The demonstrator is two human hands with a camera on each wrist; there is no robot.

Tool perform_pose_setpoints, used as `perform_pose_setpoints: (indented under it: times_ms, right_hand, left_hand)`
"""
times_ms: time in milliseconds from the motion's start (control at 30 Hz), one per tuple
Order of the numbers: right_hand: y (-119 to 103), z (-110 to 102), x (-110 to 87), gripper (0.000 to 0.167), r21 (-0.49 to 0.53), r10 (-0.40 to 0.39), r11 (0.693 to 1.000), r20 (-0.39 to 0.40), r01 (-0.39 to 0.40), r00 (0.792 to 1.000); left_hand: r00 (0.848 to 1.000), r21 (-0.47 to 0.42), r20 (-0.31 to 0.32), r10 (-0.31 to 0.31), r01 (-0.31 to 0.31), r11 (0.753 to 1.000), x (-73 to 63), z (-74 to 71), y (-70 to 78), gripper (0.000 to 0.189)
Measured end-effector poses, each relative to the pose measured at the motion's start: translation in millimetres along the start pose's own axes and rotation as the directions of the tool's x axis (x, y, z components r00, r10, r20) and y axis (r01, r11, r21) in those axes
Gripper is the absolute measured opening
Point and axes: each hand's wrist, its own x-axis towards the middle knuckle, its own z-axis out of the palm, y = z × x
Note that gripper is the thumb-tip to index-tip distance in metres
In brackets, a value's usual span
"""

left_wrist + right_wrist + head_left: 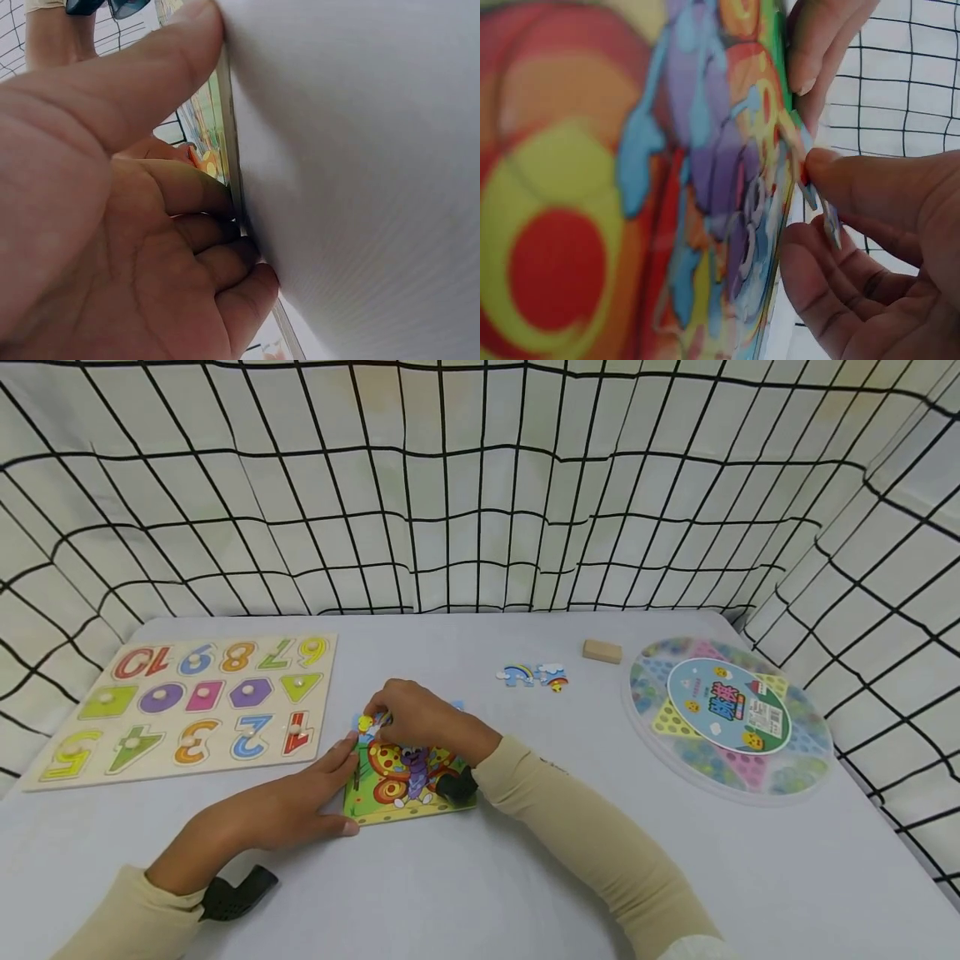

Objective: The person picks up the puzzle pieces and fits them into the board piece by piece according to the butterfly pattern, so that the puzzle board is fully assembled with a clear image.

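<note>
A jigsaw puzzle with a butterfly picture [401,789] lies on the table in front of the person. The left hand [292,806] touches its left side, the thumb near the lower corner and the other fingers farther up; in the left wrist view the fingertips [259,281] meet the board's edge. At the upper left corner of the picture, the right hand [420,718] pinches a small puzzle piece [829,221] between thumb and fingers. That piece is tilted against the board in the right wrist view, partly hidden by the fingers.
Two loose puzzle pieces with a rainbow [517,675] lie beyond the puzzle, near a wooden block [602,651]. A wooden number and shape board [247,693] is at left, a round Chinese checkers set [727,718] at right. Black netting [480,518] over white cloth surrounds the table.
</note>
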Motion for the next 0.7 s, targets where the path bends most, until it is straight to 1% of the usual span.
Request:
perform_pose_setpoints:
  times_ms: [67,233,467,567,700]
  right_hand:
    - [-0.4,1.0,0.1,0.035,-0.033,-0.001,0.999,0.014,0.001,1.000]
    - [0.3,3.4,3.0,0.036,-0.080,-0.001,0.997,0.022,0.003,1.000]
    - [1.6,4.1,5.8,0.034,-0.107,0.027,0.994,0.039,-0.023,0.999]
    - [1.3,3.8,5.9,0.035,-0.137,0.024,0.990,0.049,-0.017,0.998]
    - [0.2,3.4,5.5,0.037,-0.136,0.021,0.991,0.052,-0.014,0.998]
  left_hand:
    - [1.000,0.000,0.002,0.000,0.000,1.000,-0.2,0.3,0.3,0.095]
    - [1.000,0.019,0.001,0.000,0.000,1.000,0.1,-0.3,1.2,0.094]
    - [1.000,0.023,-0.001,-0.001,0.001,1.000,0.0,-0.5,2.3,0.094]
    - [1.000,0.015,-0.001,-0.007,0.007,1.000,0.0,-0.1,2.0,0.095]
    - [1.000,0.017,0.000,-0.003,0.003,1.000,0.3,-0.3,1.6,0.095]
